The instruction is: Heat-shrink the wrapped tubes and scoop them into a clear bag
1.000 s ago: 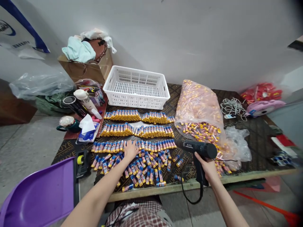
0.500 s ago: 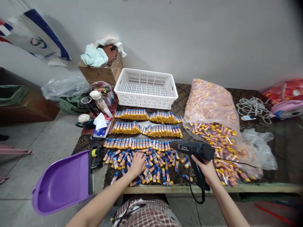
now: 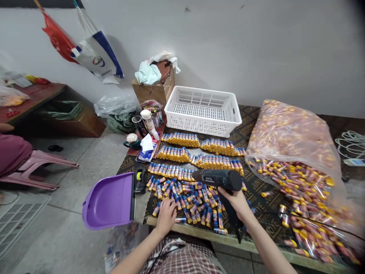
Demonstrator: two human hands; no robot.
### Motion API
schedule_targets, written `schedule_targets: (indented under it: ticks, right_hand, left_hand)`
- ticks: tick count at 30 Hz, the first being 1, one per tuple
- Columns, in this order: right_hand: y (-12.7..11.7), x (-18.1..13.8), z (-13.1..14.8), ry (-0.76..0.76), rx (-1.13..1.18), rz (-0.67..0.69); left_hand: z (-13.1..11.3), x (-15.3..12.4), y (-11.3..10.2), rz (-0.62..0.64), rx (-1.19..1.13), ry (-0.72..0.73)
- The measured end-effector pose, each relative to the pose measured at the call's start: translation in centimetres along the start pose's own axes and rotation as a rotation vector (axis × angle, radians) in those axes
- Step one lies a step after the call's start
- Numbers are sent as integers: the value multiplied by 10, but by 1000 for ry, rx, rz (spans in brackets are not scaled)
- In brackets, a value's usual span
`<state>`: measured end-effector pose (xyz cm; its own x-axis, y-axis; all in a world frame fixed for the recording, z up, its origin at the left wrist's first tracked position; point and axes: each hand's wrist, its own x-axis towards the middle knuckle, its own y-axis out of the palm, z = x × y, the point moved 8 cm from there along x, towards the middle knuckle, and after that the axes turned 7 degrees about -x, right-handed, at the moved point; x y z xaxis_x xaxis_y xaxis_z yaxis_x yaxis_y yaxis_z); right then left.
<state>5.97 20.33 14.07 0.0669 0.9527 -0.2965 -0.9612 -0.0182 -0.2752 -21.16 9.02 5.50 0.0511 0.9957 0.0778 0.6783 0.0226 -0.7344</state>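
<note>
My right hand is wrapped round the handle of a black heat gun. The gun's nozzle points left, over the nearest row of small tubes with blue and yellow ends. In front of that row lies a loose heap of the same tubes, pointing every way. At the heap's left front, by the table edge, my left hand rests with its fingers stretched out over the tubes. It does not appear to grip any. Two more neat rows of tubes stand behind.
A white plastic crate stands at the back. On the right, a clear bag spills pink tubes with yellow ends. A purple dustpan and a tape dispenser are at the left. Bottles stand farther back.
The view has turned left. My left hand has drawn back from the middle of the heap towards the table's front edge. The heat gun has shifted left along the nearest row.
</note>
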Motion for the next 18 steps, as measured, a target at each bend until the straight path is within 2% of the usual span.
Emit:
schedule_targets:
  ticks: [2,4,6,9,13,15,18]
  right_hand:
    - [12,3,8,-23,-17,14]
    - [22,6,17,-50,-27,29]
    - [29,7,25,-76,-31,40]
    - [29,7,30,-78,-54,33]
    - [3,1,22,-47,-115,-32]
    - [-18,-3,13,6,-147,-83]
    - [-52,-11,-3,103,-170,-164]
  left_hand:
    - [14,-5,-8,-25,-1,-53]
    - [25,5,-13,-39,0,-81]
    - [33,31,-16,-49,19,-111]
    - [40,90,-13,-40,88,-203]
    - [47,156,1,3,182,-406]
    - [50,173,8,30,219,-495]
    - [51,179,15,51,257,-557]
